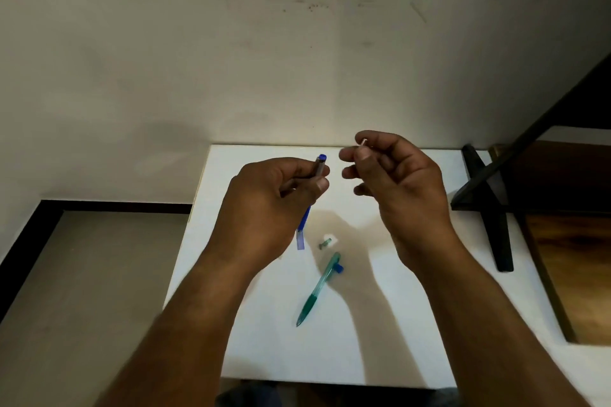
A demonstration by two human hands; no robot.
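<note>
Standing next to the desk here, and to me this looks like the middle of a pen teardown/rebuild, not the end. The left hand has its fingers wrapped round a blue-ended pen barrel, held up off the desk with the blue end pointing away from the person. The right hand pinches a tiny white piece between thumb and forefinger, just beside the barrel but not touching it. It's too small to tell what it is, maybe a refill end.

Lying on the desk under the hands: a blue cap partly hidden behind the left hand, a small green bit, and a green pen with a little blue plug right against its back end.

My guess is the blue pen is in pieces and the white piece hasn't gone into the barrel yet. The cap is loose and the green bit looks unfitted too, so there's plenty left.
</note>
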